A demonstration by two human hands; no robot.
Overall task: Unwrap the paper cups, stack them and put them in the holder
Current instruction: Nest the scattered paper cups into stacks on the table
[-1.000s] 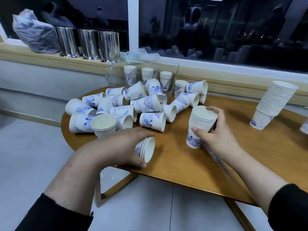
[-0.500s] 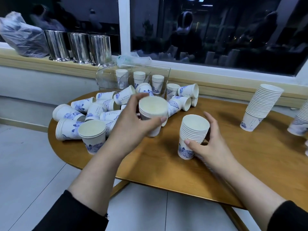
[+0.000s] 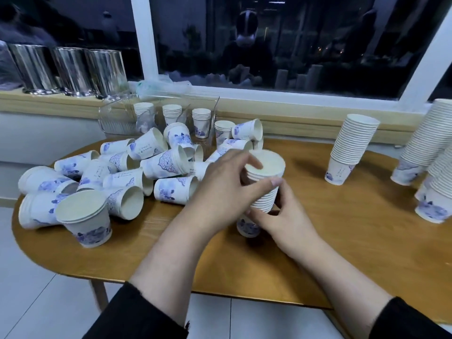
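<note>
Left hand (image 3: 226, 184) and right hand (image 3: 285, 220), each grip curled round the cup stack (image 3: 263, 192)

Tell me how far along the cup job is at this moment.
Done: tall stacks stand on the right side of the table, and three short stacks sit in the clear holder. In hand: the left hand and right hand both grip the stack being built. Left: a pile of loose cups still lies tumbled on the left.

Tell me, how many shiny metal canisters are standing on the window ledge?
3, side by side at the ledge's left end: left canister, middle canister, right canister. More may be hidden beyond the left frame edge.
</note>
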